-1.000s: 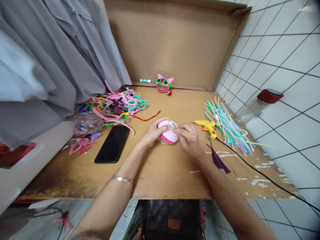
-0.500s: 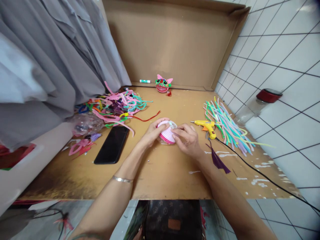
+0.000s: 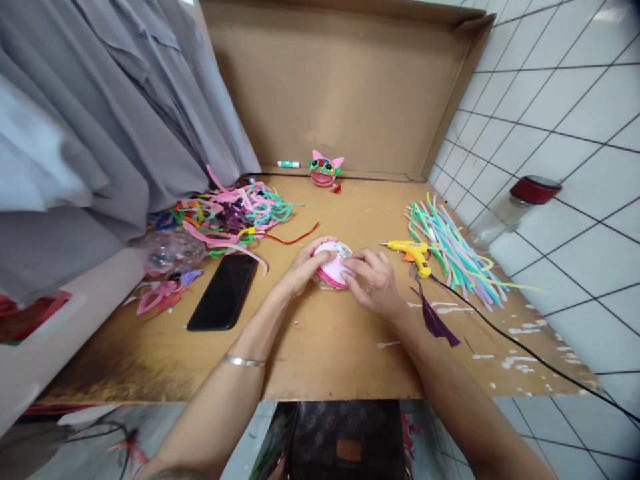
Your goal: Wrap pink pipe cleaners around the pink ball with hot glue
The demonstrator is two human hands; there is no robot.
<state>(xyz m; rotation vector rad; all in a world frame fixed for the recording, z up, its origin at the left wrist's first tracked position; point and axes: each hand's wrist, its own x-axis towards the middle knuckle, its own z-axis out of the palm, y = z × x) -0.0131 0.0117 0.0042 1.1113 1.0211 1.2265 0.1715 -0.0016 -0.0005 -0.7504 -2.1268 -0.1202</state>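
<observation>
A round ball [image 3: 330,267] wound in rows of pale pink pipe cleaner, with a darker pink band low on it and a clear part showing underneath, is held just above the middle of the table. My left hand [image 3: 306,267] wraps around its left side, thumb on top. Against its right side press the bent thumb and fingers of my right hand [image 3: 373,279]; whether they pinch a loose pipe-cleaner end, I cannot tell. To the right lies a yellow hot glue gun [image 3: 410,250], its nozzle pointing left towards my right hand.
Pipe cleaners lie in a tangled heap [image 3: 235,210] at left and a straight bundle [image 3: 453,253] at right. A phone [image 3: 223,293], a purple tassel [image 3: 436,320], a glue gun cable [image 3: 500,330], a glass jar [image 3: 520,207], a marker [image 3: 289,164] and a finished animal head [image 3: 324,170] surround the hands.
My right thumb and fingers have shifted slightly over the right side of the ball. My left hand keeps its hold. The whole view has moved a little.
</observation>
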